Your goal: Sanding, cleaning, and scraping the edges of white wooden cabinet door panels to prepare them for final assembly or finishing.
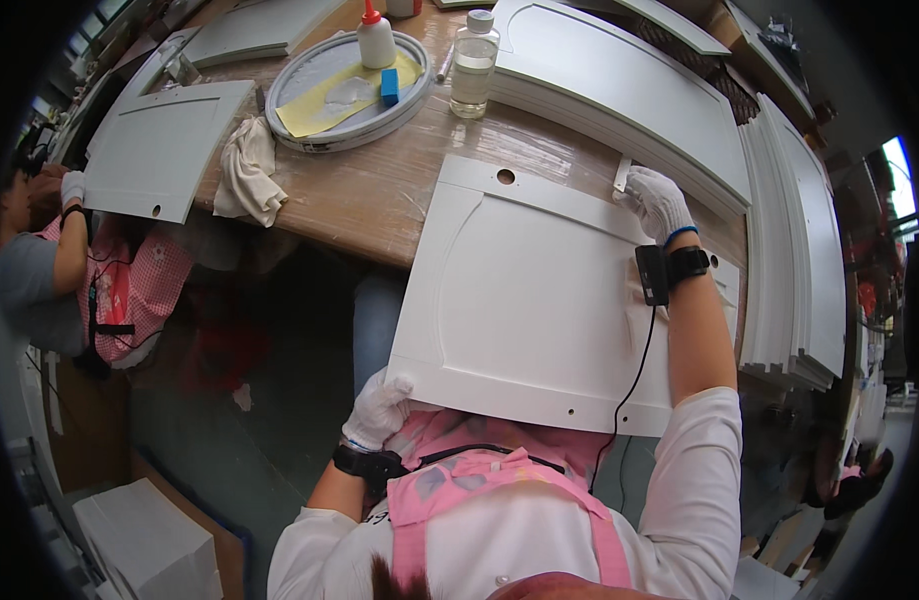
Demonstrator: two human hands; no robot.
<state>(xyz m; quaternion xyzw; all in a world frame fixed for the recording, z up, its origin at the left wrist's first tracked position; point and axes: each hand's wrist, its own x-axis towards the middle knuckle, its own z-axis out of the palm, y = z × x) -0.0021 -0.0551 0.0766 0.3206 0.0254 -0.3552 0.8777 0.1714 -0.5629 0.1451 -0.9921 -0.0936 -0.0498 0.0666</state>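
Note:
A white cabinet door panel with a raised arched border and a round hole near its far left corner lies before me, its near edge reaching past the table toward my apron. My gloved left hand grips the panel's near left corner, fingers closed over the edge. Beyond the panel's far right part, my gloved right hand is closed on a small flat white scraper-like piece; its exact kind is unclear. A beige cloth sits on the panel, partly behind my right forearm.
Panels lie stacked at the far right; more panels stand on edge beside them. A round tray bears yellow sandpaper, a blue block and a red-capped bottle. Nearby are a clear bottle and a rag. A co-worker handles another panel at left.

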